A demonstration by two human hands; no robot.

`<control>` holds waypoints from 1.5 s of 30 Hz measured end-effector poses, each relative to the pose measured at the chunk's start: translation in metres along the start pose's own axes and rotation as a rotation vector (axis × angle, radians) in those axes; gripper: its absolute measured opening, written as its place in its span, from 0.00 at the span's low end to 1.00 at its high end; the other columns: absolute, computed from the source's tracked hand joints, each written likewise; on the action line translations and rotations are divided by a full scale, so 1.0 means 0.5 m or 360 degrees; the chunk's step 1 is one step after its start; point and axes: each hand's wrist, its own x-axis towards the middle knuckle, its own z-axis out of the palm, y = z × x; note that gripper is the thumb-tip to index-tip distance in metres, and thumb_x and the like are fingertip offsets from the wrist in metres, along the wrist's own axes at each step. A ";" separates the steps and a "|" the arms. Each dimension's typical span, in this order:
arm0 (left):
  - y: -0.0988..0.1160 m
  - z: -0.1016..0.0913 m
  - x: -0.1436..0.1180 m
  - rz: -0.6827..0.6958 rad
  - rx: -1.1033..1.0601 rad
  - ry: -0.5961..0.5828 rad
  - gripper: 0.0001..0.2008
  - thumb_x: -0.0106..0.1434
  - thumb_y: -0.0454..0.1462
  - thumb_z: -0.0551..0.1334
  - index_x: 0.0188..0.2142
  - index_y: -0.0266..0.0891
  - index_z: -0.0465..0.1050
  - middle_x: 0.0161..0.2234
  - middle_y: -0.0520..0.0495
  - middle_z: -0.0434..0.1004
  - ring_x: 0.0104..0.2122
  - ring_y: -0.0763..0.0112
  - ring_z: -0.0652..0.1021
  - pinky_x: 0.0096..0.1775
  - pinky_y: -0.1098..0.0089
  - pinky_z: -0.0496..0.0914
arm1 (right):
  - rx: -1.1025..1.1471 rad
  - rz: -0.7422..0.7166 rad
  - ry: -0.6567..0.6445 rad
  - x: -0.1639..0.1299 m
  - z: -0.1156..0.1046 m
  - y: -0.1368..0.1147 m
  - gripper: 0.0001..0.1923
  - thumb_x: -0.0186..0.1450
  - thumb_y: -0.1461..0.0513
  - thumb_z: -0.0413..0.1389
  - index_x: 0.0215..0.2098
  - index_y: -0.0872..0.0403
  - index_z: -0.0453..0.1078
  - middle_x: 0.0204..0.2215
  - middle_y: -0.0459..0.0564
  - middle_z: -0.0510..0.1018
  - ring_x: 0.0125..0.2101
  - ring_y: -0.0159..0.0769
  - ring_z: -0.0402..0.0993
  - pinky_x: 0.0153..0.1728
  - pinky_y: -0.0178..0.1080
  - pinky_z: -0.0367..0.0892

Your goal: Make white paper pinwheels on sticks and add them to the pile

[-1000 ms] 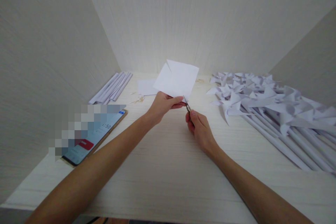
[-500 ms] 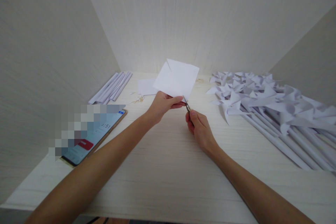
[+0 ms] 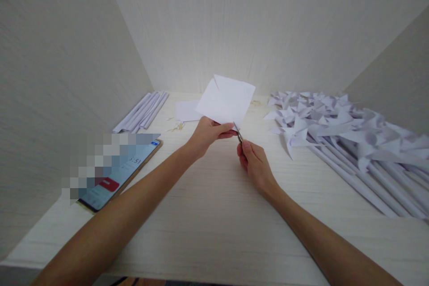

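Head cam: the left hand [image 3: 208, 132] pinches the lower edge of a white paper square [image 3: 226, 100], holding it up off the counter [image 3: 214, 214]. The right hand [image 3: 254, 164] sits just below and right of it, closed around small scissors [image 3: 238, 134] whose blades point up-left into that edge, right beside the left thumb.

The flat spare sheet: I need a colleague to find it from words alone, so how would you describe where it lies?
On the pale desk, look to the far edge by the back wall. The flat spare sheet lies there, just behind the left hand. Unlike the held paper square, nobody touches it.
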 end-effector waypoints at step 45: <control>-0.005 0.005 -0.009 -0.0019 0.0142 -0.0088 0.08 0.43 0.35 0.67 0.25 0.32 0.73 0.24 0.47 0.78 0.25 0.72 0.76 0.33 0.70 0.72 | -0.0008 -0.0036 0.0023 0.000 0.000 0.000 0.23 0.61 0.45 0.40 0.19 0.53 0.57 0.12 0.40 0.53 0.14 0.26 0.48 0.15 0.32 0.45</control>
